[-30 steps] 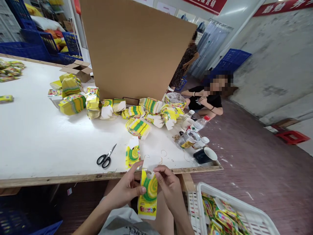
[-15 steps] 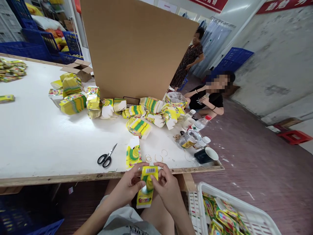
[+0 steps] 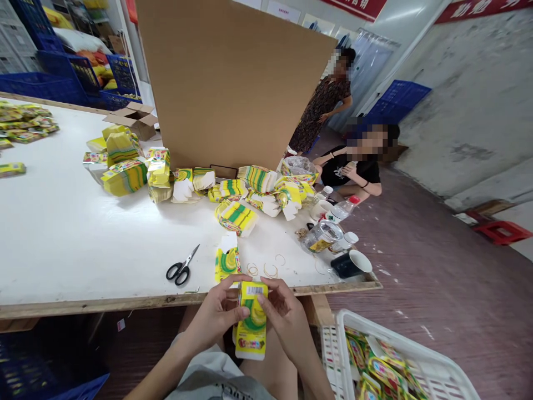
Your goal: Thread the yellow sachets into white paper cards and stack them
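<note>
Both my hands hold one small yellow and green carton [image 3: 251, 329] upright above my lap, just below the table's front edge. My left hand [image 3: 216, 316] grips its left side, thumb across the front. My right hand [image 3: 287, 319] pinches its right upper part, where a folded top flap with a barcode shows. Another flat carton of the same kind [image 3: 227, 262] lies on the white table [image 3: 62, 239] just beyond my hands, beside black-handled scissors [image 3: 181, 269] and a few loose rubber bands [image 3: 266, 269].
Bundles of flat yellow-green cartons [image 3: 235, 216] lie along a big upright cardboard sheet [image 3: 233, 83]. Cups, a jar and a bottle [image 3: 333, 233] crowd the table's right corner. A white basket with folded cartons [image 3: 387, 361] sits at my right. Two people are beyond the table.
The carton's open white top flap has been folded down, so the barcode now shows. My hands have stayed over my lap, and the carton sits a little more upright.
</note>
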Motion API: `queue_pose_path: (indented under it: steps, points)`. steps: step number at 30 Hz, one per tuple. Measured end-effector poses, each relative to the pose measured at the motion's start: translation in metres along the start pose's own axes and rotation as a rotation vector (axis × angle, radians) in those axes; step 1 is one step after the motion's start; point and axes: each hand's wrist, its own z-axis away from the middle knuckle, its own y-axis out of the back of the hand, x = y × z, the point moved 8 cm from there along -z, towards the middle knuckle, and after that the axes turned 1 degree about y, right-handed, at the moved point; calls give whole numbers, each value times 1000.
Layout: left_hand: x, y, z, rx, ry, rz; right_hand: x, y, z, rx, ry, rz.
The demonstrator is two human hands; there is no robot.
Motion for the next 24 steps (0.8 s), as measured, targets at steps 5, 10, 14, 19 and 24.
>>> queue_pose_path:
  steps: [5,10,14,19,24]
  points:
    - [-13,-17,-12,-4,-20,-95,0,29,5,98,18,62]
    - [-2,60,-20,609,-210,-584,-12,146,38,495,70,930]
    - [-11,113,-25,713,-132,-586,8,193,58,608,-92,1072]
    - [-17,121,-27,587,-76,-444,27,121,33,407,-122,535]
    - [-11,83,-18,391,-77,-284,35,39,6,307,-130,34]
